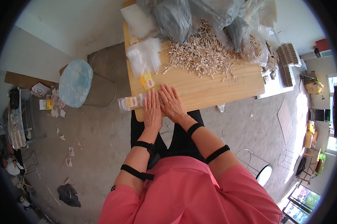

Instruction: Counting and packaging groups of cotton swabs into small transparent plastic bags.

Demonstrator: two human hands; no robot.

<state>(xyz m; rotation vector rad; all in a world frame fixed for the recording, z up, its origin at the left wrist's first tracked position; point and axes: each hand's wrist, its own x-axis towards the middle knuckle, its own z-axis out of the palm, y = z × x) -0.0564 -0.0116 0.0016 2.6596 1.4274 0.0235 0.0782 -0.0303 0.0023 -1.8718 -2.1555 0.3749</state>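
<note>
A clear plastic packet of cotton swabs with a yellow and white label lies at the table's near left edge. My left hand rests flat on the right part of this packet, fingers stretched forward. Beside it, touching, my right hand lies flat with its fingers slightly apart, over the packet's right end. The palms hide that end. Just beyond the hands are small yellow cards. A stack of clear plastic bags lies behind the cards. Farther off spreads a large heap of loose cotton swabs.
Grey plastic bags crowd the back of the wooden table. A pale blue round stool stands at the left. Bundled swabs sit on a surface at the right. A dark bag lies on the floor.
</note>
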